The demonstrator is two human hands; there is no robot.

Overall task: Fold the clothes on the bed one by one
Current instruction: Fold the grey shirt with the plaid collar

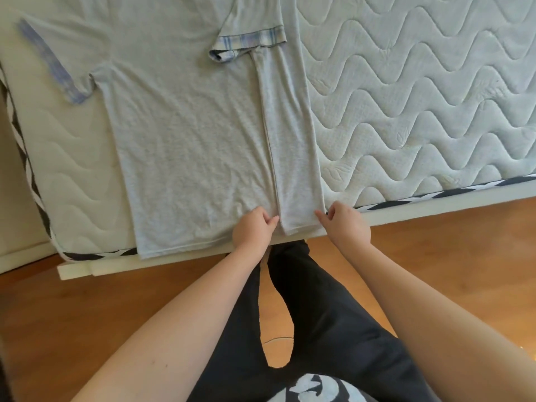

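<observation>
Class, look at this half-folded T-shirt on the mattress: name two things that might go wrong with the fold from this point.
1. The T-shirt hem overhangs the mattress edge, so it may slide toward the floor if tugged.
2. The left hand and right hand pinch only the bottom corners of the folded panel; the far end near the plaid-cuffed sleeve may shift and leave a crooked crease.

Quilted mattress (420, 91) on a white bed frame (435, 204), grey T-shirt (185, 134) spread flat on it, wooden floor (87, 314) below
</observation>
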